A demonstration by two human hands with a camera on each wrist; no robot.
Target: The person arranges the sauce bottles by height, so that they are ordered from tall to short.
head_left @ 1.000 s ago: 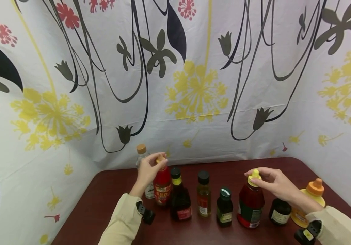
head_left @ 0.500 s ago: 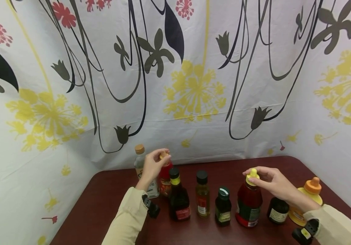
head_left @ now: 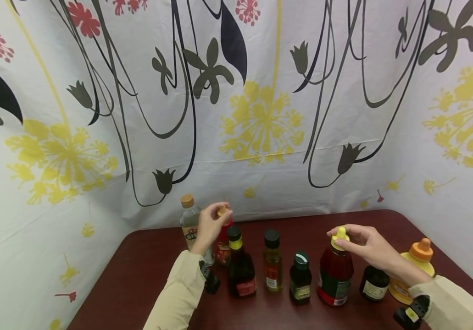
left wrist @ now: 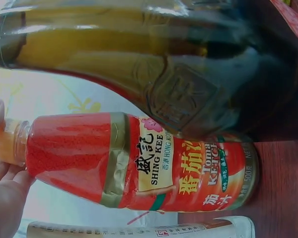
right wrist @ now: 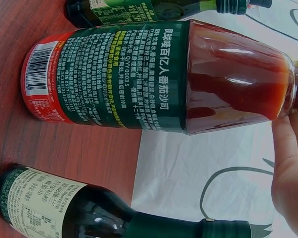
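In the head view, my left hand (head_left: 210, 227) grips the orange cap (left wrist: 7, 144) of a red ketchup bottle (head_left: 223, 251). That bottle stands upright, partly hidden by a dark sauce bottle (head_left: 241, 270) in front of it on the right. A clear bottle with a cork-coloured cap (head_left: 189, 220) is just left of it, partly behind the hand. My right hand (head_left: 370, 247) pinches the yellow nozzle cap (head_left: 340, 238) of a larger tomato sauce bottle (head_left: 335, 275). Its green label (right wrist: 124, 74) faces the right wrist camera, and its base rests on the table.
A slim oil bottle (head_left: 272, 263) and a small green-capped bottle (head_left: 300, 279) stand between the hands. Right of the tomato sauce are a dark bottle with a pale label (head_left: 374, 284) and a yellow bottle with an orange cap (head_left: 420, 256). Behind the dark-red table (head_left: 133, 270) hangs a patterned cloth (head_left: 269, 192).
My left hand has shifted the ketchup bottle back and slightly right, so more of the clear bottle shows. My right hand keeps its hold on the tomato sauce cap.
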